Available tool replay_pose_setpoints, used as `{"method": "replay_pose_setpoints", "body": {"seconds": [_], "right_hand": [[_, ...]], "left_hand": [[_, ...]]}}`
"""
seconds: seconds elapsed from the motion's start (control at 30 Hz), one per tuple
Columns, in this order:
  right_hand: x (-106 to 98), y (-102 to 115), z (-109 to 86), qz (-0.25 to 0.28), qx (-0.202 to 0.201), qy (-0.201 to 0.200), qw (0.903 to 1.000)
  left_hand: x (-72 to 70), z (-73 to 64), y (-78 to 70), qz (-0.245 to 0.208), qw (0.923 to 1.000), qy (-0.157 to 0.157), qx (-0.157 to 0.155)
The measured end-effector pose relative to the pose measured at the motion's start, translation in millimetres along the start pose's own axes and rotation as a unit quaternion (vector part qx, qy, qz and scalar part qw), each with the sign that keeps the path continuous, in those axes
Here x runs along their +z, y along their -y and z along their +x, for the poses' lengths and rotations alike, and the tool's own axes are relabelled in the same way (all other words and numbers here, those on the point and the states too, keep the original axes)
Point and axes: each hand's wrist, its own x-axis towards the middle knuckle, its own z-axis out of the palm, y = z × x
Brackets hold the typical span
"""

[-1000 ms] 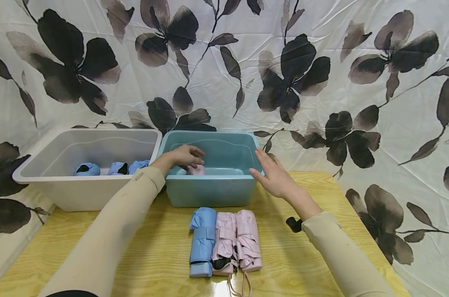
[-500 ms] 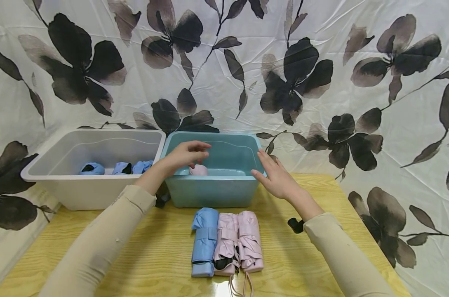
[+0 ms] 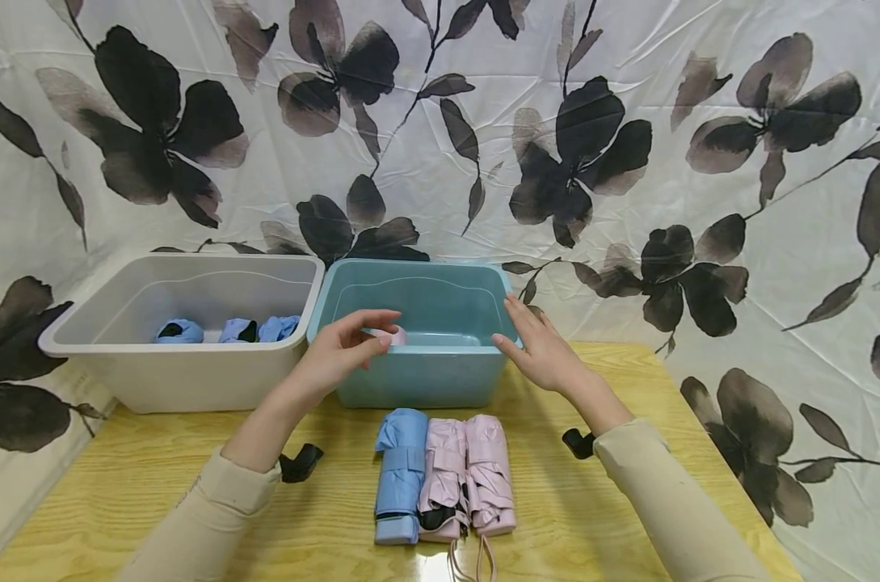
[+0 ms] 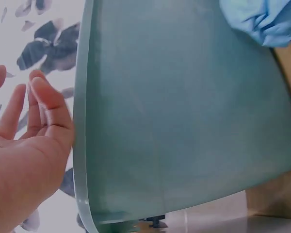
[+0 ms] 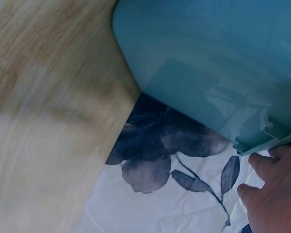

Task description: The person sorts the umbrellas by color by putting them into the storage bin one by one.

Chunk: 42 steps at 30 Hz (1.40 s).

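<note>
My left hand (image 3: 341, 352) is over the front left rim of the teal bin (image 3: 418, 380), its fingers loosely bent with nothing between them. In the left wrist view the same hand (image 4: 34, 131) shows beside the bin's rim (image 4: 80, 121). A pink rolled bundle (image 3: 399, 336) lies inside the bin, partly hidden by the left fingers. My right hand (image 3: 545, 347) rests with straight fingers at the bin's right rim; the right wrist view has its fingertips (image 5: 262, 165) right at that edge. In front lie a blue folded umbrella (image 3: 401, 477) and two pink folded umbrellas (image 3: 445, 477) (image 3: 490, 473), side by side.
A light grey bin (image 3: 185, 376) stands against the teal bin's left side. Several blue bundles (image 3: 180, 331) lie in it. Both bins stand on a wooden table (image 3: 578, 517), before a floral cloth (image 3: 454, 194).
My left hand has come up out of the teal bin and back toward me, off the pink bundle, which stays inside. My right hand has kept its place at the rim.
</note>
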Motion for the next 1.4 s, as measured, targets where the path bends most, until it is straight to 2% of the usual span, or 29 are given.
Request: {"method": "replay_pose_setpoints", "body": {"seconds": [0.13,0.3,0.57,0.83,1.07,1.23,1.4], "right_hand": [[1,0,-0.9,0.002,0.001,-0.003,1.0],[2,-1,-0.1,0.001,0.001,-0.003,1.0],[0,-1,-0.5,0.007,0.003,-0.002,1.0],[1,-1,-0.2,0.005,0.001,-0.001,1.0],[1,-1,-0.1,0.006,-0.002,-0.002,1.0],[2,-2,-0.5,0.006,-0.001,-0.002,1.0],[2,-3,0.1,0.004,-0.002,-0.005,1.0]], "left_hand": [[7.3,-19.5,7.7,0.004,1.0,0.004,-0.001],[17.8,-39.3,29.4,0.016,0.9997,0.017,-0.007],[29.9,-56.1,61.6,0.067,0.9963,0.052,-0.014],[45.1,-59.9,76.0,0.115,0.9888,0.093,-0.023],[56.9,-57.1,82.9,0.178,0.9784,0.091,-0.052],[67.5,-51.5,87.1,0.203,0.9713,0.099,-0.076],[75.4,-46.9,84.8,0.224,0.9661,0.087,-0.095]]}}
